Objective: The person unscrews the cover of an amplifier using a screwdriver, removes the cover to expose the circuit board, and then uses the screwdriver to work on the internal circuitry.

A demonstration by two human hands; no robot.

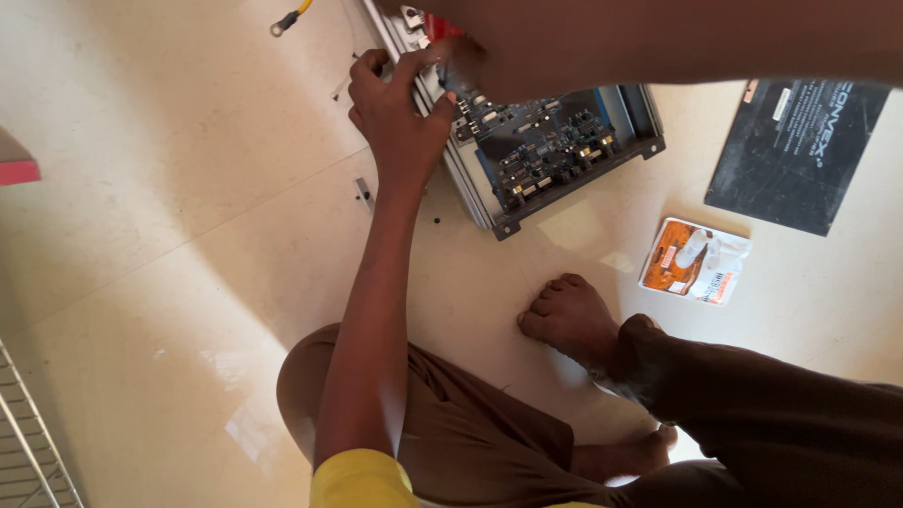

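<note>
I am looking down at a person sitting on a pale floor, working on an open metal case with a dark circuit board inside; it is lying on the floor just ahead of a bare foot. The left hand is gripping the near left edge of the case, fingers curled over the rim. The right hand is reaching in from the top edge, mostly blurred and cut off by its own forearm, so I cannot tell whether it is pinching something or just pressing on the board. The far end of the case is running out of the frame. A black booklet and an orange-and-white packet are lying to the right, well apart from the hands. A yellow wire with a ring end is lying at the top left, partly cut off.
</note>
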